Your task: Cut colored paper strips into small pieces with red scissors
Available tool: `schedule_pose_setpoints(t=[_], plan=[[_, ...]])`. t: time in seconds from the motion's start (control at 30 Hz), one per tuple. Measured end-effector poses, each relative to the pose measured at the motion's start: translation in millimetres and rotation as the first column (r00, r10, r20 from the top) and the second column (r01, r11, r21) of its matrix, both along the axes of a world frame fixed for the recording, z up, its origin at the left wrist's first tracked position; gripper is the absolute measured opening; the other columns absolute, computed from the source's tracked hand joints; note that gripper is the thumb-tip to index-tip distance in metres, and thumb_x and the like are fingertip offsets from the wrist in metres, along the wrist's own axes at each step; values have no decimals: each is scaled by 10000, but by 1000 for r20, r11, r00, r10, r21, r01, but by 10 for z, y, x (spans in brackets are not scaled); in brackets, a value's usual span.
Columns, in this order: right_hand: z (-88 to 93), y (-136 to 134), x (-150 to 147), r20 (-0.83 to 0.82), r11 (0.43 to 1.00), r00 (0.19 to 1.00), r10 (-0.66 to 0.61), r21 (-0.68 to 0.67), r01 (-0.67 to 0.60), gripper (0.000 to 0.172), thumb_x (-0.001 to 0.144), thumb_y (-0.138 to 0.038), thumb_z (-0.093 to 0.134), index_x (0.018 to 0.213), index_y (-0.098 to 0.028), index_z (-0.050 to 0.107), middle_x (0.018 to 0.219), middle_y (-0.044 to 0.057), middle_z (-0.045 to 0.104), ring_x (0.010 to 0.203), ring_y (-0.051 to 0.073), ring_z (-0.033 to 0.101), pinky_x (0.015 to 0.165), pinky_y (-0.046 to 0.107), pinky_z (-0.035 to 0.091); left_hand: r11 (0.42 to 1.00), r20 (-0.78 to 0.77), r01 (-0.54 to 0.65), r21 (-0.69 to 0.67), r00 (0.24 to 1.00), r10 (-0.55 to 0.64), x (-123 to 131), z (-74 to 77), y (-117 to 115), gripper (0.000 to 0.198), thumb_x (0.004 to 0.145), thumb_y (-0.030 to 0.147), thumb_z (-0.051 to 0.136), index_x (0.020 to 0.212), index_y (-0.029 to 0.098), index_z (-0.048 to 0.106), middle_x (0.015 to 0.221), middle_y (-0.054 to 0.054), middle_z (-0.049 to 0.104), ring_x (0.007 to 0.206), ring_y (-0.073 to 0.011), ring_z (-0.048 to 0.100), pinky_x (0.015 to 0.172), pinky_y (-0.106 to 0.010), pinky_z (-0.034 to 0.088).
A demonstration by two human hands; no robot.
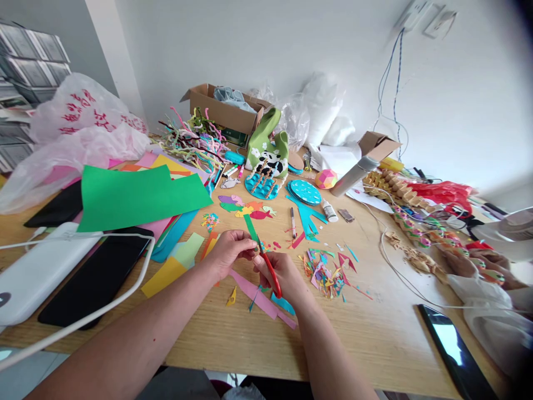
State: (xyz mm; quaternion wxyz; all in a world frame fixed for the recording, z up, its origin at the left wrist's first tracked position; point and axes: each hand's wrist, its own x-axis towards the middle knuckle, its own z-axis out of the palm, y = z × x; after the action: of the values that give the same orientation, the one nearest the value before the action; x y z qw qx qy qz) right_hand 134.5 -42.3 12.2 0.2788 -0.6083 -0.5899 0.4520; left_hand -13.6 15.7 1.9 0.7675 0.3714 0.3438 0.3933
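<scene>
My left hand (232, 251) pinches a narrow green paper strip (250, 226) that points away from me over the table. In my right hand (283, 273) is a pair of scissors with red handles (273, 276), its blades up against the strip near my left fingertips. Whether the blades are closed on the paper I cannot tell. Just beyond my hands lie several coloured paper fish (250, 209). A pink paper strip (258, 297) lies below my hands, and a heap of coloured paper scraps (327, 272) sits to their right.
Large green paper sheets (141, 195) cover the left side, beside a black phone-like slab (94, 280) and a white device with a cable. A grey bottle (353, 175) lies tilted behind the scraps. Another person's hands (478, 261) work at the right edge, near a phone (456, 353).
</scene>
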Motion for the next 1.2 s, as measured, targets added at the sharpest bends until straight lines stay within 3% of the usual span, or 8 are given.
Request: schedule_pose_setpoints(t=[1.2], plan=[[-23, -20, 7, -18, 1000, 1000, 21, 0, -21, 543, 815, -658, 520, 654, -142, 575, 508, 19, 583, 430, 106, 487, 429, 210, 359, 997, -17, 78, 20, 997, -77, -28, 24, 6, 137, 599, 233, 702, 570, 159, 590, 579, 0, 598, 534, -97, 532, 558, -229, 408]])
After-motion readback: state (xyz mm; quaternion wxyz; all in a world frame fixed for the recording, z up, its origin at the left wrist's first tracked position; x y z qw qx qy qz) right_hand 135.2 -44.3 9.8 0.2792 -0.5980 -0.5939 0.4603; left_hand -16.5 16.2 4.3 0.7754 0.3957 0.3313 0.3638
